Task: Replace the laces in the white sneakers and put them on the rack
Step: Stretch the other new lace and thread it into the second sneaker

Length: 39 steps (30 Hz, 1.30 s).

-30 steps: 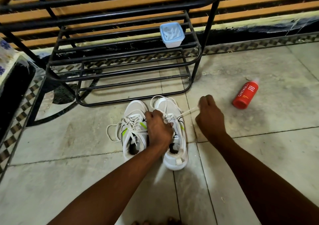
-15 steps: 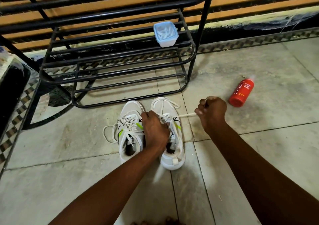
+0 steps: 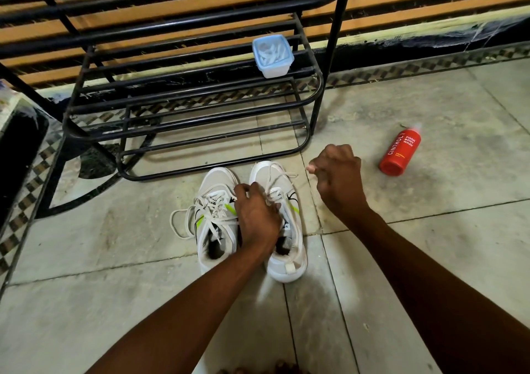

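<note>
L hand (image 3: pixel 256 215) rests on tongue/lace area of right sneaker (image 3: pixel 282 224), fingers curled over it; grip on lace not discernible. R hand (image 3: pixel 338 175) raised just right of that shoe, fingers curled; whether it pinches anything cannot be told. Left sneaker (image 3: pixel 213 218) touching alongside, laces (image 3: pixel 183 221) loose on floor tiles. Black metal rack (image 3: pixel 200 92) far side, lidded plastic container (image 3: pixel 273 56) on shelf. Red body wash bottle (image 3: pixel 400 152) lying far right.

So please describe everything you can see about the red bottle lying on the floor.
The red bottle lies on its side on the tiled floor, right of the right hand and touched by nothing. It looks like plastic, with white lettering reading "foam body wash" and a pale, blurred tip pointing away from the person.
</note>
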### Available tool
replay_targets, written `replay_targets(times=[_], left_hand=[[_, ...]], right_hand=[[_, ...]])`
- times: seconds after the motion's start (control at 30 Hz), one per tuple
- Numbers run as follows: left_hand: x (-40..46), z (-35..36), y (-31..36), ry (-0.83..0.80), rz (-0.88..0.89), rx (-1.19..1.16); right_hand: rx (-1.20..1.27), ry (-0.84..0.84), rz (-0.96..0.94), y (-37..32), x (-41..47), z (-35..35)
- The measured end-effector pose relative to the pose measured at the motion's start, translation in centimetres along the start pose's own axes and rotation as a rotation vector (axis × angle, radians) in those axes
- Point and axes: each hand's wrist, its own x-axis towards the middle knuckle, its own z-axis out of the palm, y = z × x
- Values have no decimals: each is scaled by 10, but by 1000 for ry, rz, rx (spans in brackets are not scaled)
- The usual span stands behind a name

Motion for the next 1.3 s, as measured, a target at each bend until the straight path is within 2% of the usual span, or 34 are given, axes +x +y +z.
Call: replay_targets(times=[0.07, 0.13, 0.17, 0.2, 0.23, 0.33, 0.4, 0.47, 0.57, 0.63, 0.7, 0.73, 0.8, 0.83, 0.87, 0.9, 0.93, 1.0, 1.07, 1.1, 1.17, 1.23, 1.3], left_hand=[[1, 0, 0, -4, 3, -13], [1, 3, -2, -5, 13, -3], [2, 4, -3, -5, 12, 1], [2, 4, -4, -2, 12, 0], [2, 4, -3, 1, 14, 6], [1, 2, 2, -7, 50, 26], [0, 2, 4, -30, 64, 53], [1, 2, 4, -46, 50, 73], [0, 0, 4, -57, 58, 137], [1, -1, 4, -55, 71, 142], [1, -2, 5, -56, 65, 137], [0, -2, 6, -60, 61, 138], [0, -2, 5, -67, 57, 140], [0, -2, 5, -69, 57, 136], [0, -2, 4, -71, 56, 130], [0, -1, 4, -73, 55, 121], [1, -1, 4, -73, 55, 113], [2, 0, 3, -70, 52, 108], [2, 2, 2, -66, 50, 110], [2, 2, 2, -64, 51, 109], [2, 2, 2, -60, 48, 105], [2, 2, 2, -58, 46, 108], [2, 1, 2, -67, 51, 121]], right_hand=[[397, 116, 219, -18, 8, -4], [949, 150, 502, -35, 12, -8], [1127, 127, 595, -36, 12, -7], [1151, 80, 628, -34, 10, -6], [1003, 15, 572, -27, 5, -3], [234, -338, 66, 4, -17, 6], [-1, -519, -124, 14, -28, 11], [-144, -519, -246, 12, -28, 19], [-244, -307, -385, -6, -9, 20], [-221, -163, -287, -20, 5, 8], [-29, -14, -138, -31, 11, -5], [179, 47, -9, -36, 11, -8], [815, 107, 354, -45, 12, -15], [1035, 107, 517, -44, 10, -16], [1091, 75, 594, -39, 5, -16], [932, 18, 526, -31, 0, -17], [660, -61, 323, -19, -6, -15], [99, -383, -68, 8, -20, -5], [-236, -745, -136, 18, -31, 4], [-312, -743, -150, 16, -32, 8], [-259, -486, -213, 4, -25, 8], [-137, -190, -175, -8, -10, -3], [-12, -10, -121, -24, 8, -19]])
